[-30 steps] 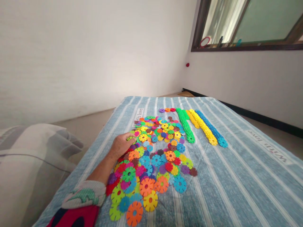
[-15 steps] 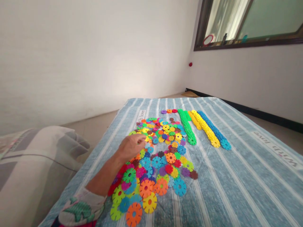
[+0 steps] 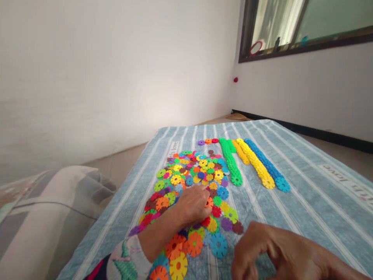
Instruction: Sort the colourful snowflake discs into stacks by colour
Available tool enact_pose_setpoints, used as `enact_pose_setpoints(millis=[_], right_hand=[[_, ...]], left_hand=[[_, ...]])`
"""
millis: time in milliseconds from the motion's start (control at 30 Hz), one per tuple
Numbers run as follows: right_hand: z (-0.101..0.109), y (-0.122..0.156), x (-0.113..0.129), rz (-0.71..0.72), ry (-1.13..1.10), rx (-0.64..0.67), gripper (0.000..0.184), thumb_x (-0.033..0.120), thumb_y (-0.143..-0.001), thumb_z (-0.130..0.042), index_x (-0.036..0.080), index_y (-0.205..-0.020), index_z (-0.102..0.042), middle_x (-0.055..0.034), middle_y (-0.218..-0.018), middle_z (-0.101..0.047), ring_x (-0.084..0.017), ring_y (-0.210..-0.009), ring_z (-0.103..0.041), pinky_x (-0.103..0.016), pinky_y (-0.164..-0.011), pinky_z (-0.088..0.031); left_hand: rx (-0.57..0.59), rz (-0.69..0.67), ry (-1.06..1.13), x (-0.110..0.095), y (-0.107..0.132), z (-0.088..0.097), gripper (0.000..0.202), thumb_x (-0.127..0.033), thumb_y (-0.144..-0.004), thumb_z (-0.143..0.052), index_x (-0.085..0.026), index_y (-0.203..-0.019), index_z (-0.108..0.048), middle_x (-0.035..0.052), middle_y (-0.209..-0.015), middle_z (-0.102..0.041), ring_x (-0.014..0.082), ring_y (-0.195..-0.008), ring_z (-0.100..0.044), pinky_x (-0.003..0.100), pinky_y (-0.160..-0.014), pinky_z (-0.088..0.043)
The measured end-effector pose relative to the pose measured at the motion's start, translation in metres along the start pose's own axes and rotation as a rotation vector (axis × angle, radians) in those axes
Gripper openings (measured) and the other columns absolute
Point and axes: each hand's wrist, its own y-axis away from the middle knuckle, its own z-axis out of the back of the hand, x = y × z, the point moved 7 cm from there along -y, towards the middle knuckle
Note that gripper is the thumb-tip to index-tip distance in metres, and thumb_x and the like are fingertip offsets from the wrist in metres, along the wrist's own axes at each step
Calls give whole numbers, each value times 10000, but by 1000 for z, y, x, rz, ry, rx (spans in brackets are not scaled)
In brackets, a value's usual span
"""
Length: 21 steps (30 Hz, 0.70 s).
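A heap of colourful slotted plastic discs (image 3: 175,179) is spread over a striped cloth. My left hand (image 3: 194,204) rests low over the middle of this heap, its fingers curled down beside an orange disc (image 3: 208,203). Whatever those fingertips pinch is hidden. At the lower right, my right hand (image 3: 279,249) hovers over the cloth with bent fingers, and the frame's bottom edge partly cuts it off. What it grips, if anything, does not show. Nearest to it are a brown disc (image 3: 237,228) and a blue disc (image 3: 218,244).
Overlapping discs form a green row (image 3: 230,163), a yellow row (image 3: 256,165), a shorter orange-yellow row (image 3: 241,152) and a blue row (image 3: 266,165). Single purple (image 3: 201,142), orange and red discs lie by the far end. Grey-white fabric (image 3: 58,210) is bunched at left.
My left hand has moved right and nearer across the heap, from its left side to its middle. My right hand has come into view at the lower right.
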Motion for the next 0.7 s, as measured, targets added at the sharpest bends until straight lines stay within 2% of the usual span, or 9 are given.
enact_pose_setpoints(millis=[100, 233, 333, 400, 533, 700], right_hand=[[17, -7, -4, -142, 38, -64, 299, 324, -718, -771, 113, -916, -696, 12, -643, -606, -75, -561, -539, -172, -527, -406], [29, -5, -29, -302, 18, -60, 354, 393, -719, -764, 111, -910, -670, 26, -609, -554, -64, -525, -461, -165, -476, -336], [29, -4, -50, -349, -70, -29, 374, 421, -720, -763, 104, -877, -641, 63, -573, -470, -34, -485, -346, -156, -440, -256], [30, -5, -57, -336, -114, -39, 373, 434, -729, -755, 102, -836, -623, 72, -568, -437, -27, -486, -310, -156, -436, -231], [31, -8, -59, -302, -163, -81, 370, 436, -723, -760, 102, -786, -614, 70, -558, -442, -24, -486, -327, -150, -439, -246], [37, -12, -67, -299, -245, -142, 398, 451, -670, -792, 105, -777, -626, 29, -563, -561, -47, -464, -474, -160, -465, -384]], left_hand=[[-2, -14, -35, -1, 1, 1, 256, -292, -784, -489, -134, -896, -656, 132, -932, -675, 273, -875, -643, 357, -710, -513], [-18, -59, -66, -6, 4, 3, 285, -310, -812, -477, -120, -945, -642, 140, -927, -682, 269, -863, -647, 367, -729, -515], [12, -55, -99, -10, 6, 3, 305, -285, -826, -461, -117, -1031, -612, 141, -914, -692, 268, -837, -653, 372, -709, -511], [36, -50, -113, -10, 7, 3, 290, -275, -829, -453, -121, -1015, -614, 144, -899, -698, 267, -809, -657, 369, -683, -503], [0, -33, -65, -2, 8, 10, 235, -288, -818, -464, -151, -929, -619, 108, -873, -702, 236, -786, -652, 328, -668, -478], [-78, 72, -11, 26, 7, 25, 160, -288, -803, -476, -184, -815, -597, 57, -777, -673, 189, -717, -617, 277, -634, -422]])
